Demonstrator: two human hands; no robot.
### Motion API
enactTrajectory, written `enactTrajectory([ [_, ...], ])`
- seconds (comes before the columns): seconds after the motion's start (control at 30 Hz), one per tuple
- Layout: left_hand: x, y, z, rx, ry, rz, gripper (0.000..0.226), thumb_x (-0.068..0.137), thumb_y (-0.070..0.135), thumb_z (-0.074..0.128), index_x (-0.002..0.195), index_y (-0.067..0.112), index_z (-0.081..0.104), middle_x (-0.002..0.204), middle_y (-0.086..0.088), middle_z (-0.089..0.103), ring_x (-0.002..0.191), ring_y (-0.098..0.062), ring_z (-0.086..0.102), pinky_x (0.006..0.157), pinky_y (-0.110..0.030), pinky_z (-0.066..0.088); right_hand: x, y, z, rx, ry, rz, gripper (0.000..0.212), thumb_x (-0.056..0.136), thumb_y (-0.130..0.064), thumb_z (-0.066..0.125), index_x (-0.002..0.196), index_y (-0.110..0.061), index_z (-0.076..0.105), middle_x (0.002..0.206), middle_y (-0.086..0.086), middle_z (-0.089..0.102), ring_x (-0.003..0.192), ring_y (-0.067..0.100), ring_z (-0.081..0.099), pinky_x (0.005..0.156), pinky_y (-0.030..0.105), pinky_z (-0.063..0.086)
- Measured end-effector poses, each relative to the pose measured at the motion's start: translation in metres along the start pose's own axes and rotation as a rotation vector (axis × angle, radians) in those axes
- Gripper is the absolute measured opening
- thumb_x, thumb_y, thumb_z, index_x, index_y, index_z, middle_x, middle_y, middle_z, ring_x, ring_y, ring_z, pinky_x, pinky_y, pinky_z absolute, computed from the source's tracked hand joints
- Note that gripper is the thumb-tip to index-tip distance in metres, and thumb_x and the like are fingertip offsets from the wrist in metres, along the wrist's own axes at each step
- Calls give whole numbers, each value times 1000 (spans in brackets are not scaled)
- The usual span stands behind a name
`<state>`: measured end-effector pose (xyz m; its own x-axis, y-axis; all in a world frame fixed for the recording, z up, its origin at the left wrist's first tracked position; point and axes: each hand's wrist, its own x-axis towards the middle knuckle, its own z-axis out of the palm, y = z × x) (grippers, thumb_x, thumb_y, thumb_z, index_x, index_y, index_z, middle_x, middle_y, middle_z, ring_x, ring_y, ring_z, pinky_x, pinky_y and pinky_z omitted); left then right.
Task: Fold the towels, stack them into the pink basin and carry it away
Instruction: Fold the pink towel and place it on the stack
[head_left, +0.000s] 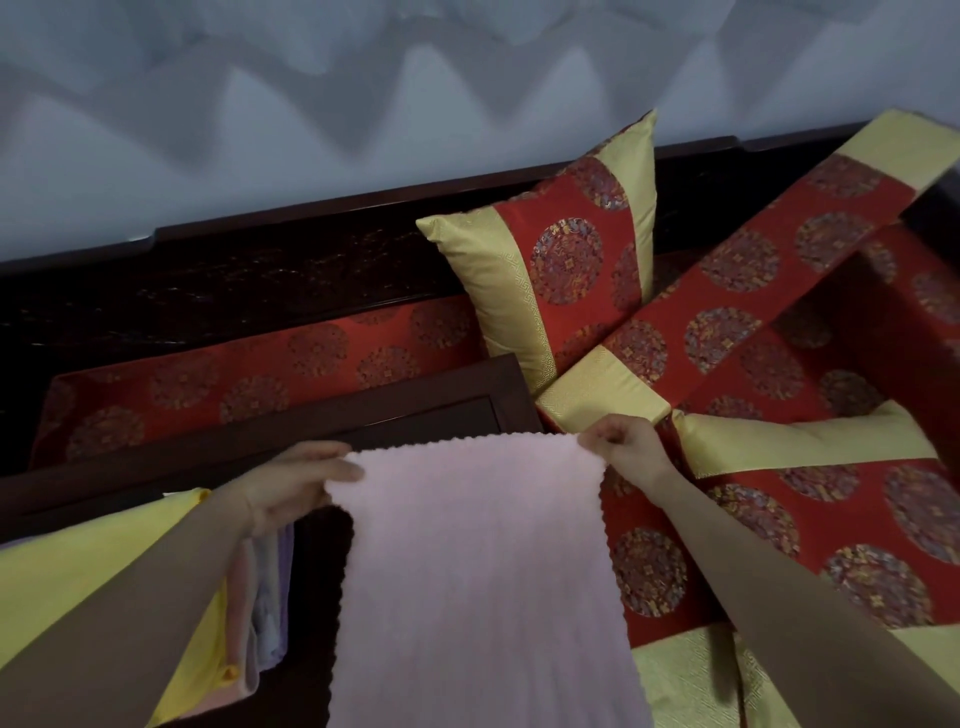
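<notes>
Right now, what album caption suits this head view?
Left hand and right hand hold a pink towel by its top corners, near red-gold cushions.

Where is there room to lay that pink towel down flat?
The red cushion right of the pink towel, in front of the pillows, looks bare. The left is crowded: more towels hang below the left hand.

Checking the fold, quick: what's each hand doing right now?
Left hand: holding the pink towel by its top left corner.
Right hand: holding its top right corner.
</notes>
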<state>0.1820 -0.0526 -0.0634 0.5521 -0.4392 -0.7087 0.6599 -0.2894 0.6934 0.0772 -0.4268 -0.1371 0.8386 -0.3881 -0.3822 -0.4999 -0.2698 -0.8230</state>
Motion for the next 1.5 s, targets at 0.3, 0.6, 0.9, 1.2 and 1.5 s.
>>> enactTrajectory([
  [0.3,4,-3,-17,323,495,363,31,78,-6,66,88,21,57,87,-5,57,75,-22,52,62,-27,44,4,-44,2,-368,-137,-259,16,90,-13,62,100,-4,72,100,8,70,92,20,61,86,32,46],
  [0.6,-79,-29,5,1160,319,820,10,66,17,47,74,21,50,81,9,48,79,-10,46,68,-26,39,-116,-69,-17,-324,-215,-609,12,80,-8,72,86,-18,72,78,-6,61,77,8,58,69,14,45],
  [0.9,-127,-164,11,1571,21,676,26,52,19,51,72,29,38,80,11,48,77,-11,46,67,-27,32,-205,21,3,-543,-571,-498,8,81,-30,64,77,-25,68,77,-21,53,82,-3,49,71,10,40],
  [1.2,-123,-172,18,891,216,263,16,70,19,55,73,35,55,79,6,65,75,-10,60,69,-22,47,-200,39,11,-283,-177,-154,33,71,-64,65,76,-31,65,81,-12,67,75,7,62,72,21,50],
  [1.5,-81,-167,74,687,752,-137,98,63,45,80,136,2,30,134,-17,43,124,-34,44,99,-44,41,-191,23,57,-238,-54,317,51,69,-36,82,102,-15,50,92,-2,58,82,16,54,58,21,37],
])
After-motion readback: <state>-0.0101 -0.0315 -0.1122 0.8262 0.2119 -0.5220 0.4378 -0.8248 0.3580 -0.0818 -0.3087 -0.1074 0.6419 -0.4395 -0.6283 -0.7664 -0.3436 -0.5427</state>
